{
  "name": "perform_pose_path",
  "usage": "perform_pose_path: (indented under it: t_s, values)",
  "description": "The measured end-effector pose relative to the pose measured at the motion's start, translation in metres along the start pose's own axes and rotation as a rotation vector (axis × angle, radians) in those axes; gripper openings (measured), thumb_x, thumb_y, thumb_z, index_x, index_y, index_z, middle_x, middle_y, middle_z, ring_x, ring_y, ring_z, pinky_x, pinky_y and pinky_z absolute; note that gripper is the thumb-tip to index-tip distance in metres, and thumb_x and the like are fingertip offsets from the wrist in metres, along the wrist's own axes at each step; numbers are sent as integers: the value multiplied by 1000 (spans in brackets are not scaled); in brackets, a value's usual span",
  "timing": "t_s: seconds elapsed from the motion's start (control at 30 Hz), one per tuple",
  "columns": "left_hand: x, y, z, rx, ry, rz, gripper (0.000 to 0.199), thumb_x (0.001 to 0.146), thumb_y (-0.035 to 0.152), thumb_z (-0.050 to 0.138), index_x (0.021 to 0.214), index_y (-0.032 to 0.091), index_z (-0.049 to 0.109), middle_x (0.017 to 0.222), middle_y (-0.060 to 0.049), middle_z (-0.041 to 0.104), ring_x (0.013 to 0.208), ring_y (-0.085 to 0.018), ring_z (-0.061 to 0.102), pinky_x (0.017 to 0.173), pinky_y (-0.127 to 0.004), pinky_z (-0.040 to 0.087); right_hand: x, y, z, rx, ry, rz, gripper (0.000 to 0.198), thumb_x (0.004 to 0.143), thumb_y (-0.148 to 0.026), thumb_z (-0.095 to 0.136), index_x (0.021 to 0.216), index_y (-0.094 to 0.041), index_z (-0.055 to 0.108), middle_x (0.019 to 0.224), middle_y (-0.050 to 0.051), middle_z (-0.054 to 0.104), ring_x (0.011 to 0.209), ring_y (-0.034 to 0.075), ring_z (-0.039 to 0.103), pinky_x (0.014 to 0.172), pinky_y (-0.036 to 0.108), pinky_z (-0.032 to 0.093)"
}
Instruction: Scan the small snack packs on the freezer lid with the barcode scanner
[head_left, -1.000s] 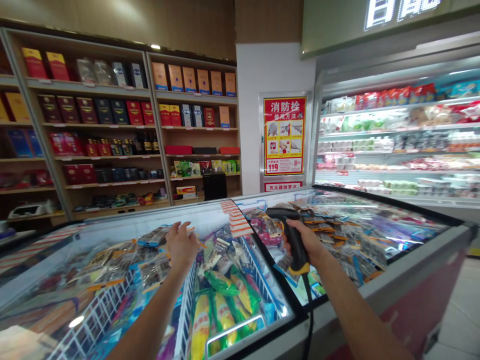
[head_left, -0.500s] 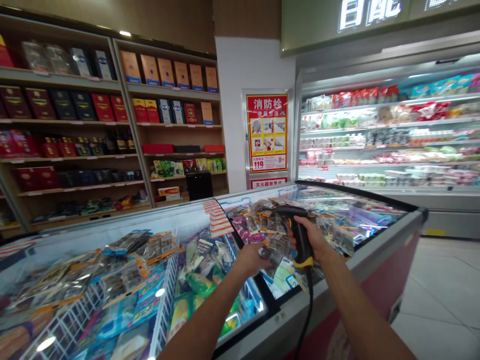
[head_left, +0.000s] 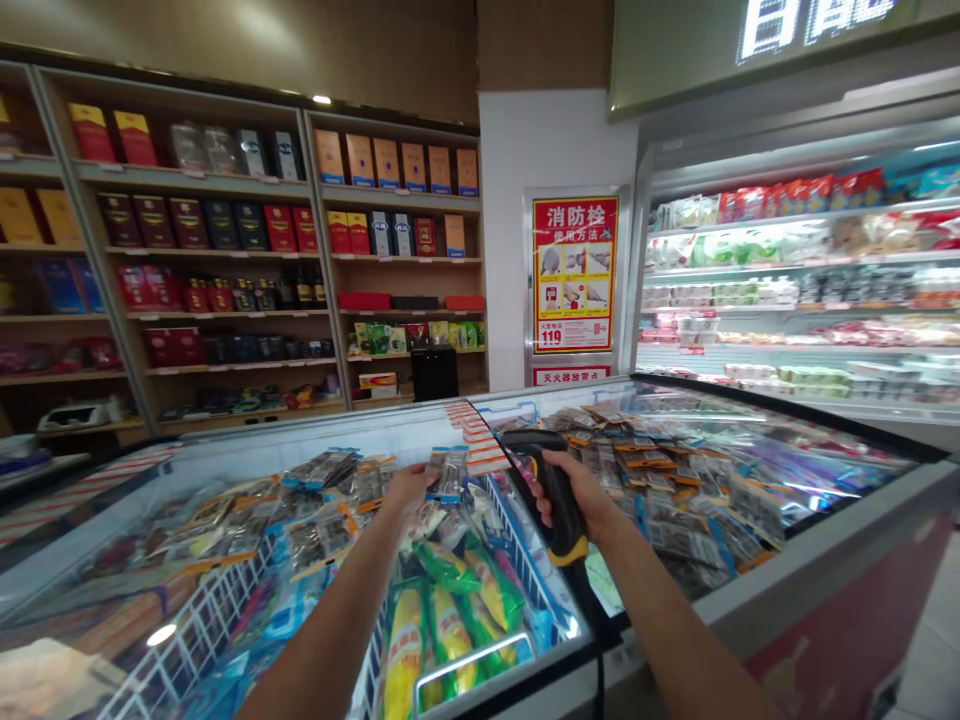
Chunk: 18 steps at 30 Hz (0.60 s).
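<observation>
My right hand (head_left: pixel 574 495) is wrapped round the grip of a black and yellow barcode scanner (head_left: pixel 559 490), its head pointing left and its cord hanging down. My left hand (head_left: pixel 409 487) reaches over the left part of the chest freezer and pinches a small clear packet with blue edges (head_left: pixel 450 473); the fingertips are partly hidden. Under the glass below it lie corn-shaped green and yellow packs (head_left: pixel 450 615) in a white wire basket. Similar flat packets (head_left: pixel 322 535) are spread left of my left hand, and a pile of packets (head_left: pixel 667 470) lies right of the scanner.
The chest freezer's rim (head_left: pixel 817 520) runs along the right. Behind stand wooden shelves (head_left: pixel 262 255) of boxes and bottles, a red fire-hydrant poster (head_left: pixel 575 275) and a lit refrigerated display (head_left: pixel 795 290). A striped strip (head_left: pixel 476 437) hangs at the freezer's back.
My left hand has moved left, away from the right-hand pile, and a blue-edged packet now shows in it. The scanner has turned further left. The view has swung left.
</observation>
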<state>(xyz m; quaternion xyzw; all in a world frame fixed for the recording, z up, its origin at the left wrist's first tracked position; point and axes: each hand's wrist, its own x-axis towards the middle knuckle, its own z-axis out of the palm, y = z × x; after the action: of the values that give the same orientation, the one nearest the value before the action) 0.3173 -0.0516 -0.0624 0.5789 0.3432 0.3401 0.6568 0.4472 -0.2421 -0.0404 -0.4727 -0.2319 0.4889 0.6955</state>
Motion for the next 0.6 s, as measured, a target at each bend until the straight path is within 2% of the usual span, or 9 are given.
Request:
perform_pose_path:
  t_s: [0.13, 0.27, 0.43, 0.6]
  values:
    - [11, 0, -27, -207, 91, 47, 20, 62, 7, 49, 80, 15, 51, 57, 1, 57, 49, -9, 54, 50, -20, 43, 9, 13, 31, -11, -88, 85, 27, 74, -39, 41, 74, -14, 49, 48, -2, 50, 34, 9, 45, 31, 20, 36]
    - [20, -5, -36, -437, 141, 96, 29, 58, 4, 51, 84, 16, 48, 58, 2, 57, 48, -10, 54, 49, -21, 44, 9, 23, 42, -42, -124, 116, 27, 73, -40, 41, 75, -14, 48, 48, -2, 51, 33, 9, 45, 31, 20, 36]
    - [25, -9, -37, -459, 187, 139, 31, 57, 4, 52, 85, 17, 48, 57, 3, 55, 46, -9, 53, 48, -21, 44, 6, 30, 44, -76, -158, 152, 27, 72, -40, 43, 75, -14, 48, 49, -1, 52, 34, 9, 46, 32, 20, 37]
    - [25, -8, -36, -473, 227, 122, 30, 58, 4, 52, 84, 19, 47, 61, 4, 55, 49, -8, 54, 51, -20, 43, 4, 34, 42, -73, -178, 167, 25, 72, -40, 44, 75, -15, 48, 49, -2, 52, 35, 9, 47, 32, 20, 37]
